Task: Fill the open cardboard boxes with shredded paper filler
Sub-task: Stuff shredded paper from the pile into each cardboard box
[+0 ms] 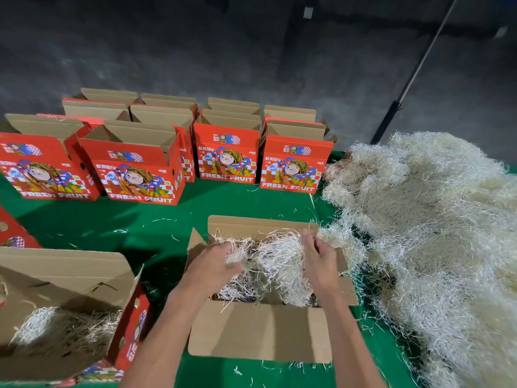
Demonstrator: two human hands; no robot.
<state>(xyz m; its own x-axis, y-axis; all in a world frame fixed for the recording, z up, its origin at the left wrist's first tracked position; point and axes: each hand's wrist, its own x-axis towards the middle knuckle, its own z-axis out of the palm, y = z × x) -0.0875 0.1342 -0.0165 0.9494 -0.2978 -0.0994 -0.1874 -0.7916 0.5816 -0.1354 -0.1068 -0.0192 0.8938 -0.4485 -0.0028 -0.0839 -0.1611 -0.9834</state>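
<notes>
Both hands inside the open cardboard box at near centre. Left hand and right hand each grip shredded paper filler. Box's long axis runs left-right; bulk filler pile lies right, nearer my right hand.

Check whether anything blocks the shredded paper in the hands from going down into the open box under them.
Nothing visible does. Both hands, left hand and right hand, hold shredded paper directly over the open box, whose flaps are folded outward. Only earlier filler lies inside.
</notes>
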